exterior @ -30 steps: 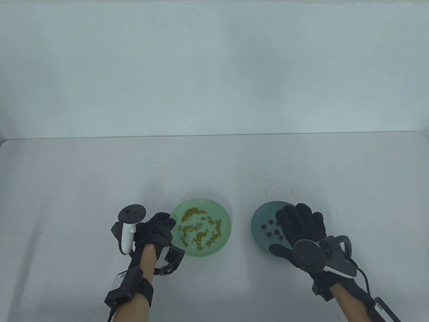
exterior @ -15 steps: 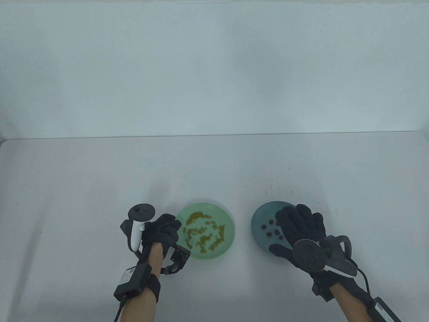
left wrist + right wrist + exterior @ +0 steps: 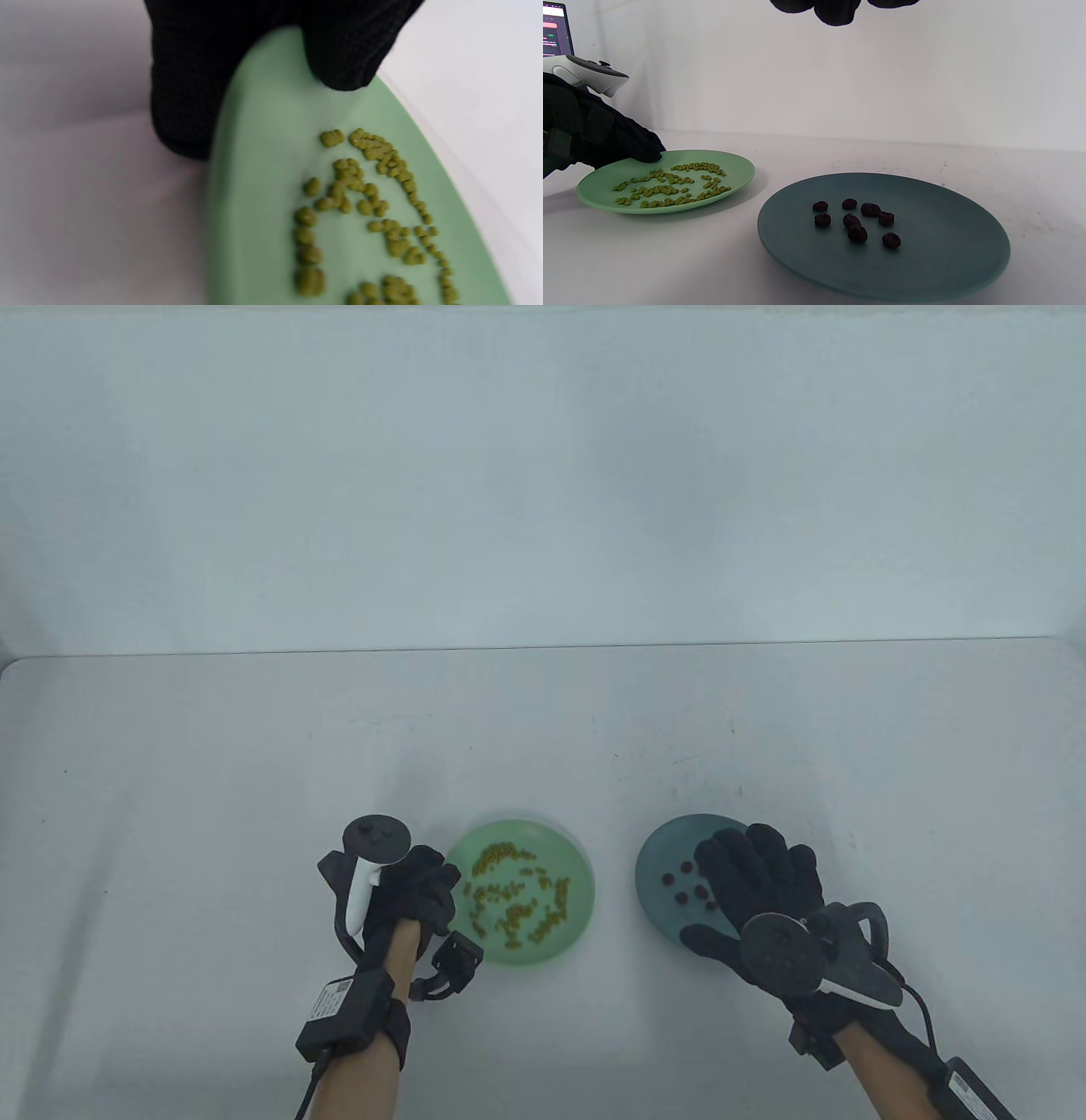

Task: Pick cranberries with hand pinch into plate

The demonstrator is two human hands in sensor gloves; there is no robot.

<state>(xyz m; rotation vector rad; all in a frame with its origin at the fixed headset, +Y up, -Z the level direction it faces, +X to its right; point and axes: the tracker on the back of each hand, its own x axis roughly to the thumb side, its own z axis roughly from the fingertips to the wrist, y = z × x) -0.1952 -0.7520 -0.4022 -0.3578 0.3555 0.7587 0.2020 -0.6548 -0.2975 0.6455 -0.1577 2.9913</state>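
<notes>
Two plates on my white counter (image 3: 170,814), a white wall behind. My left hand (image 3: 413,891) pinches the green plate's (image 3: 577,891) rim; right hand (image 3: 764,882) hovers flat, fingers relaxed, empty.

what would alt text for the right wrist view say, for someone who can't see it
Seven dark cranberries lie loose on a teal plate on a white table. Behind it to the left, the gloved left hand pinches the rim of a green plate of small green beans; the right hand's fingertips hang at the top edge.
</notes>
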